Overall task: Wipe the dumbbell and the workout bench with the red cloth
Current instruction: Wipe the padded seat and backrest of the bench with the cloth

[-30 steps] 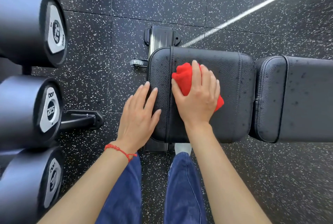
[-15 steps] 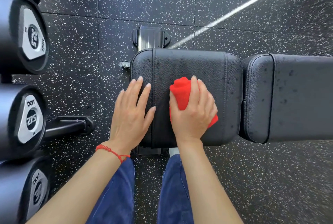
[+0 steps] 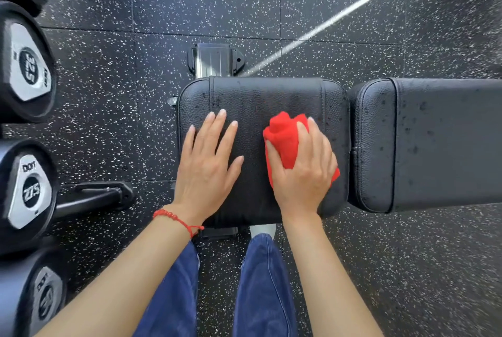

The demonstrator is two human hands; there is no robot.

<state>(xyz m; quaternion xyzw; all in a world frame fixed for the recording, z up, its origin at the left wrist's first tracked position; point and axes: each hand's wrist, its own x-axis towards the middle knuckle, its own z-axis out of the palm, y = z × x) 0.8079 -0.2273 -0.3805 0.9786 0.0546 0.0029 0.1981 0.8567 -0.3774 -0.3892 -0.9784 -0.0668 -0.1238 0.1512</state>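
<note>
Red cloth (image 3: pixel 285 141) half under right hand (image 3: pixel 304 173)

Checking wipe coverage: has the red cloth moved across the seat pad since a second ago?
Yes. The red cloth moved from the seat pad's left seam toward its right seam, nearer the back pad.

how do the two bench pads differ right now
The seat pad has both hands on it: the left hand lies flat and the right hand presses the red cloth onto it. The back pad is untouched. The seat pad's middle looks mostly free of droplets, while the back pad is dotted with them. The seat pad shows whole; the back pad runs out of frame. Both are black, stitched and grained.
</note>
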